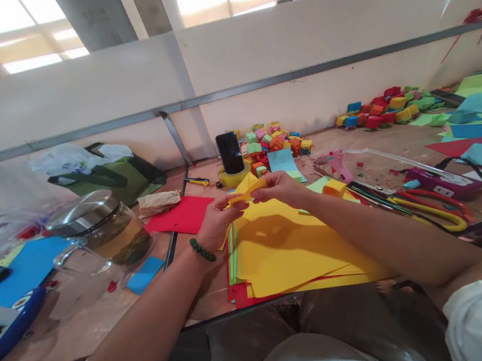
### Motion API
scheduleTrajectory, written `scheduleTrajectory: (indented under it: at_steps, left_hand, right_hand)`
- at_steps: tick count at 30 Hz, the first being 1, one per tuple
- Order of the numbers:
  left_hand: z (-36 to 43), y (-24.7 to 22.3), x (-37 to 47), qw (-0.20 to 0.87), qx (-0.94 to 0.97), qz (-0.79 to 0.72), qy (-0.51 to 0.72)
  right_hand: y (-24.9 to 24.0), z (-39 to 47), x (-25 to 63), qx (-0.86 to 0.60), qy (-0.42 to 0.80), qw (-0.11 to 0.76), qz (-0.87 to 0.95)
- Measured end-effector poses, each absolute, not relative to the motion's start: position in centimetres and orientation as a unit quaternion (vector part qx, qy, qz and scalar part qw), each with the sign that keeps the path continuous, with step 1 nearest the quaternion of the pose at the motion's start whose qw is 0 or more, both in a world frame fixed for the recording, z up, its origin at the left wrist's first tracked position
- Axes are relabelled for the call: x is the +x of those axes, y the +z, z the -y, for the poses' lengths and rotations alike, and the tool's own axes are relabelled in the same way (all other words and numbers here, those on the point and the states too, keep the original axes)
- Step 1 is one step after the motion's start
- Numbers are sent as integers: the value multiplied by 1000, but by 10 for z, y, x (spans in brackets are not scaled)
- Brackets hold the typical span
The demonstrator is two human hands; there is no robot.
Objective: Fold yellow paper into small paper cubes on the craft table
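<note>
A small folded piece of yellow paper (247, 185) is held up between my two hands, over the far edge of a stack of yellow sheets (287, 251). My left hand (222, 218), with a dark green bead bracelet at the wrist, pinches its left side. The right side is gripped by my right hand (282, 189), thumb and fingers together. Green and red sheets show under the stack's left edge. Just beyond my hands, a black phone (230, 153) stands upright in a yellow holder.
Left: a glass teapot (116, 234), a red sheet (183, 215), blue paper (33, 268) and a green bag (110, 178). Behind: piled colourful paper cubes (278, 142). Right: a pink glue gun (336, 164), scissors (434, 213), a purple power strip (443, 182) and scattered coloured paper.
</note>
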State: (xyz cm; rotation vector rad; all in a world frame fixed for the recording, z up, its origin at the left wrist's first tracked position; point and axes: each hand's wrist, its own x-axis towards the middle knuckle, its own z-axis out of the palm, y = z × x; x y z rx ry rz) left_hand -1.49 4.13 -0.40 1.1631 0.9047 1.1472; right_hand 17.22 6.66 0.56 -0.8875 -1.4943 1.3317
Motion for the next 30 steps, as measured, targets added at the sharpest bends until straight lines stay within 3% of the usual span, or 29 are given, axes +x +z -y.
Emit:
scheduleTrajectory:
  at_steps: [7,14,20,30]
  left_hand:
    - [-41,-4,-12,590,454,-377,550]
    - [-40,-5,-8,577,408,-369,604]
    - [-43,-6,-11,622,427,-418,505]
    - [-40,-6,-12,592,477,-411,503]
  right_hand:
    - [1,-67,166,-376,553,478,570]
    - [-8,-67,160,-367,439,535,621]
    - [-12,-67,158,-375,414,550,621]
    - [0,-62,160,-388,485,475,623]
